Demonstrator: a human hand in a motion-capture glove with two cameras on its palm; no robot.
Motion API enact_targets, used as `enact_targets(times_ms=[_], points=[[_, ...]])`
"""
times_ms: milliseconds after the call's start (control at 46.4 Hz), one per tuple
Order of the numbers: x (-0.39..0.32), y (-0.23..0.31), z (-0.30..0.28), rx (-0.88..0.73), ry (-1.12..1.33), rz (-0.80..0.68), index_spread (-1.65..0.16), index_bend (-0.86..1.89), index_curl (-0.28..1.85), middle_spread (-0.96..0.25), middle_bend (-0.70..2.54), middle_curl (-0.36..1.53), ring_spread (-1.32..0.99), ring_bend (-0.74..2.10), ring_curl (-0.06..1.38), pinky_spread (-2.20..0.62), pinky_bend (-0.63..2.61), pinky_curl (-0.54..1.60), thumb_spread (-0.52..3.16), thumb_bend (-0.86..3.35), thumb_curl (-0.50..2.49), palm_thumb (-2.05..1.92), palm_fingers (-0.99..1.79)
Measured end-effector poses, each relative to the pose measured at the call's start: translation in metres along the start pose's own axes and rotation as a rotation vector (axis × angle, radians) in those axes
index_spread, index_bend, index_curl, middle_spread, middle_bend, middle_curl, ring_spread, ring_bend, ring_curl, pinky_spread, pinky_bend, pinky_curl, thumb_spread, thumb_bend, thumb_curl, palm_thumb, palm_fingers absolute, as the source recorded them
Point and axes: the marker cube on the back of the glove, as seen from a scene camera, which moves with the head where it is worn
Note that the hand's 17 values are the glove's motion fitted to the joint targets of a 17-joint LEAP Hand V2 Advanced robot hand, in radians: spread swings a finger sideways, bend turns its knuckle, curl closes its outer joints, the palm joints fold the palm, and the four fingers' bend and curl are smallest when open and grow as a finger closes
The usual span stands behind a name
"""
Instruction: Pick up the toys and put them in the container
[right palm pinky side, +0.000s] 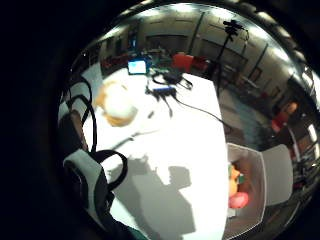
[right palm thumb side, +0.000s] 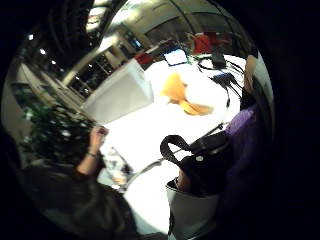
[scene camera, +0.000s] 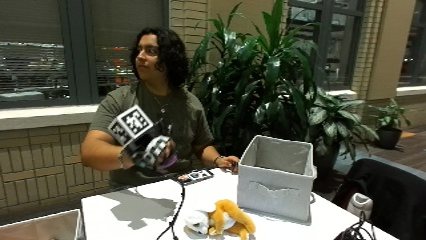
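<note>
My gloved right hand (scene camera: 150, 150) is raised above the table's near-left part, its fingers curled round a purple toy (scene camera: 168, 161). The same purple toy (right palm thumb side: 243, 131) shows close beside the palm in the thumb side view. An orange and white plush toy (scene camera: 221, 222) lies on the white table (scene camera: 126, 212) in front of a grey fabric container (scene camera: 276, 177); the plush (right palm pinky side: 116, 104) also shows in the little finger side view. A second pale container (right palm pinky side: 250, 167) at the table's edge holds orange and red toys (right palm pinky side: 238, 199).
The person's bare left hand (scene camera: 229, 162) rests on the table beside a phone (scene camera: 196, 175). A black cable (scene camera: 178, 210) runs across the tabletop. A lit screen (right palm pinky side: 136, 66) and tangled cables (right palm pinky side: 167, 85) sit at the far end. Tall plants (scene camera: 266, 85) stand behind.
</note>
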Motion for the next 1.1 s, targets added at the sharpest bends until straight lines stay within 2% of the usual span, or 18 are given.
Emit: enact_targets(times_ms=[194,323,474,625,733,798,970,1099], points=[[-0.146,-0.146,-0.021,0.017,-0.252,-0.127,-0.48,0.69,0.46,-0.35,1.08,0.58,-0.42,1.25,0.54,-0.44,1.05,0.50,1.14,0.19,0.56,0.48,1.22],[-0.207,-0.220,-0.001,-0.024,-0.353,-0.140,-0.47,0.78,0.54,-0.34,1.15,0.64,-0.42,1.32,0.58,-0.46,1.09,0.53,1.08,0.18,0.62,0.47,1.16],[-0.265,-0.265,0.041,-0.041,-0.215,-0.175,-0.46,0.84,0.64,-0.33,1.20,0.69,-0.41,1.36,0.61,-0.47,1.13,0.55,1.03,0.17,0.70,0.46,1.09],[-0.277,-0.272,0.068,-0.119,-0.045,-0.158,-0.43,0.67,0.67,-0.32,1.14,0.71,-0.37,1.39,0.62,-0.45,1.25,0.58,1.12,0.05,0.67,0.24,0.94],[-0.255,-0.265,0.067,-0.195,-0.009,-0.145,-0.39,0.53,0.66,-0.27,0.87,0.62,-0.32,1.18,0.58,-0.41,1.26,0.58,1.08,-0.13,0.52,-0.12,0.40],[-0.240,-0.256,0.058,-0.210,-0.017,-0.154,-0.39,0.50,0.64,-0.24,0.78,0.59,-0.30,1.08,0.54,-0.36,1.24,0.56,1.00,-0.14,0.48,-0.16,0.23],[-0.170,-0.218,0.031,-0.250,-0.015,-0.152,-0.39,0.50,0.57,-0.20,0.69,0.53,-0.27,0.95,0.43,-0.26,1.10,0.45,0.94,-0.12,0.40,-0.16,0.29],[-0.091,-0.183,0.040,-0.251,0.083,-0.096,-0.38,0.52,0.57,-0.19,0.69,0.52,-0.27,0.94,0.41,-0.22,1.02,0.40,1.01,-0.10,0.34,-0.14,0.37]])
